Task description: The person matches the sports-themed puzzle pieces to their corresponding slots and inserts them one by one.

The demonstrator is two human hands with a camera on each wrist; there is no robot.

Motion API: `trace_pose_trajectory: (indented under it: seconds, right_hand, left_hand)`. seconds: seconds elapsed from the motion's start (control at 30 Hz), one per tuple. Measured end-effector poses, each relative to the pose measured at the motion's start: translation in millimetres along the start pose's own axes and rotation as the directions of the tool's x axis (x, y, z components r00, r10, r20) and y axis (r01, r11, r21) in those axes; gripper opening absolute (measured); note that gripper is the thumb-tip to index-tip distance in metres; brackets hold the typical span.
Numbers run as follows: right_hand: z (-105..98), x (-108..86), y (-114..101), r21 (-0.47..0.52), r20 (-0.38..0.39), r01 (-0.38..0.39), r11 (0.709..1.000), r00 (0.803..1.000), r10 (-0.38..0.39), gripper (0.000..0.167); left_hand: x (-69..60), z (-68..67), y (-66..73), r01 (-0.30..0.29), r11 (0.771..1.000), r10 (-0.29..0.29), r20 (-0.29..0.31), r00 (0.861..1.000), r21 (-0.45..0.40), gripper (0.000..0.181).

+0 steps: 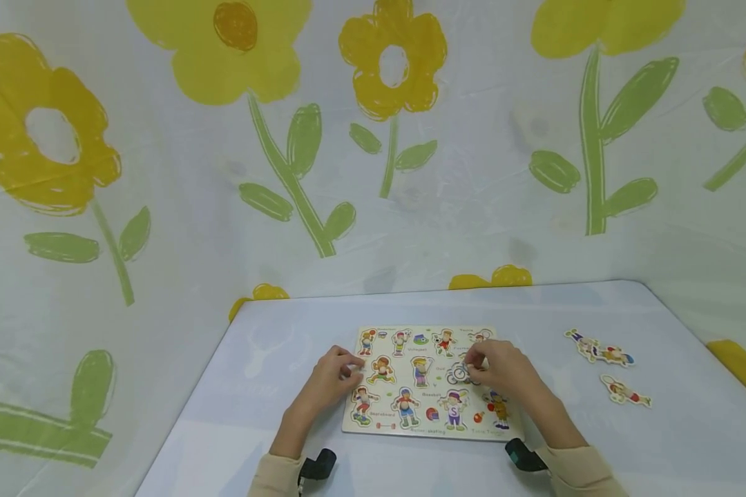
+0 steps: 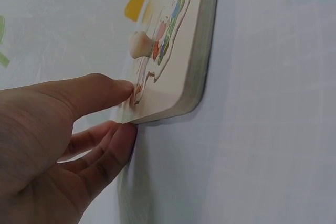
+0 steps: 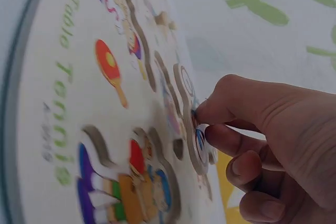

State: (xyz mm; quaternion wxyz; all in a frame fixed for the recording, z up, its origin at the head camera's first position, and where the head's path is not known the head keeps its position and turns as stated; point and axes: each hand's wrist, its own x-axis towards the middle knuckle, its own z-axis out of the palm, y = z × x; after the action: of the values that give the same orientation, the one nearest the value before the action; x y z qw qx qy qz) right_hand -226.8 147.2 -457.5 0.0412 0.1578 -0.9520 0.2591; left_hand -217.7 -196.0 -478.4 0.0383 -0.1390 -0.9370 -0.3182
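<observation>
A wooden peg puzzle board (image 1: 398, 435) with sports figures lies on the table. My left hand (image 1: 332, 378) holds the board's left edge, the thumb over the top face and the fingers against the side in the left wrist view. My right hand (image 1: 503, 364) pinches a bicycle puzzle piece (image 3: 189, 124) between thumb and index finger. That piece appears raised and tilted above its recess, at the right of the board's middle row. Its knob is mostly hidden by the fingertips. Near the board's lower right corner is the table tennis figure (image 3: 131, 187).
Right of the board lie loose figure pieces: two close together, a purple-and-white one (image 1: 584, 345) and a blue-capped one (image 1: 615, 355), and a separate red one (image 1: 624, 392). Behind the white table (image 1: 255, 386) hangs a flower-printed cloth (image 1: 460, 207).
</observation>
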Motion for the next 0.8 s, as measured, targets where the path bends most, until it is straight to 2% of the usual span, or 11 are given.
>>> trace_pose_trajectory:
  seconds: [0.3,0.8]
  right_hand:
    - [9.3,0.9,-8.3,-0.025,-0.023,-0.013,1.0,1.0,0.012,0.007]
    - [16.4,0.9,-8.9,-0.044,-0.018,-0.025,0.999,1.0,0.024,0.007]
  left_hand:
    - [0.6,0.8,-0.8,0.022,1.0,-0.023,0.008,1.0,0.005,0.022]
    - [-0.2,-0.1,-0.1,0.008,1.0,-0.008,0.01,1.0,-0.004,0.022]
